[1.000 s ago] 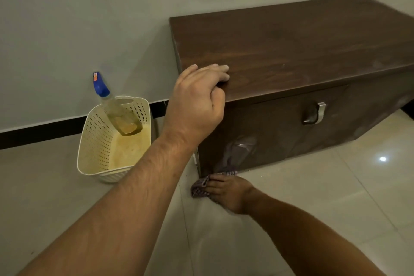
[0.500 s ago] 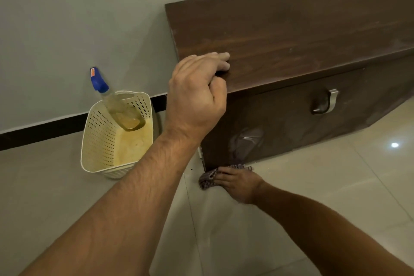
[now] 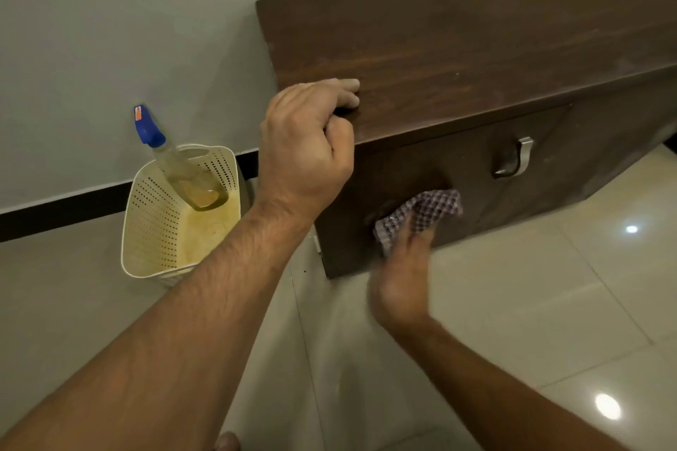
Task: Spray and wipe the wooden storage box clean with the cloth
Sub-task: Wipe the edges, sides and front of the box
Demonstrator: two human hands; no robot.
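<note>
The dark wooden storage box stands on the floor against the wall, with a metal handle on its front. My left hand grips the lid's near left corner, fingers on top and thumb on the front edge. My right hand, blurred by motion, presses a checked cloth flat against the box's front panel, left of the handle. The spray bottle, blue-capped with yellowish liquid, leans inside the basket left of the box.
A cream perforated plastic basket sits on the floor by the wall, just left of the box. Glossy pale floor tiles spread in front of the box. A black skirting strip runs along the wall's foot.
My right hand has lifted the cloth from the floor at the box's bottom corner up onto the front panel and to the right. My left hand has kept its hold on the lid corner.
</note>
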